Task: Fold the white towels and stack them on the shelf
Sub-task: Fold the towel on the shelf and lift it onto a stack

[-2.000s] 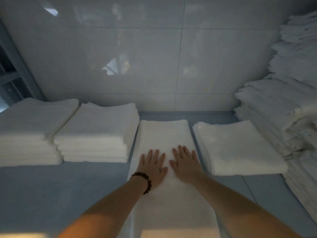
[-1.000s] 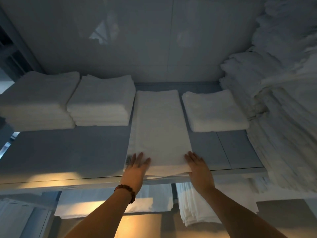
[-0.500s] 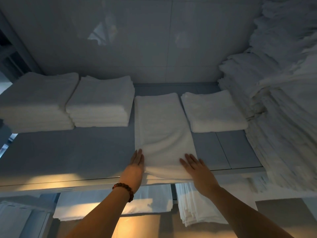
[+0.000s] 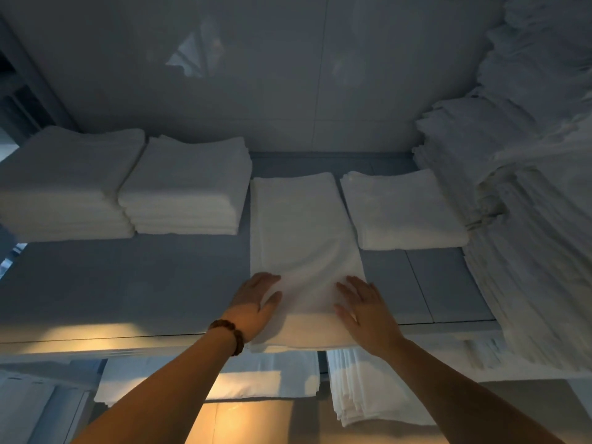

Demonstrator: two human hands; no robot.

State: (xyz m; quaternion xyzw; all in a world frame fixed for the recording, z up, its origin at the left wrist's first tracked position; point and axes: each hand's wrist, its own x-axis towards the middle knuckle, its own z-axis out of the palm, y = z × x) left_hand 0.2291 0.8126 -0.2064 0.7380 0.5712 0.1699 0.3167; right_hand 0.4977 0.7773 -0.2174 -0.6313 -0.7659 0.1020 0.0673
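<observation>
A long white towel (image 4: 301, 232), folded into a narrow strip, lies on the grey shelf (image 4: 128, 277), running from the back to the front edge. My left hand (image 4: 256, 302), with a bead bracelet on the wrist, holds the towel's near left edge, fingers slipped under the cloth and thumb on top. My right hand (image 4: 362, 302) rests flat on the near right part of the towel. The near end hangs slightly over the shelf's front edge.
Two stacks of folded towels (image 4: 185, 187) stand at the back left, one folded towel (image 4: 400, 209) to the right of the strip. A tall heap of white linen (image 4: 528, 219) fills the right side. More folded cloth (image 4: 368, 389) lies on a lower shelf. Tiled wall behind.
My hands slid from the towel's middle down to its near end. The left hand has since tucked its fingers under the near left edge, and the cloth bulges up a little there.
</observation>
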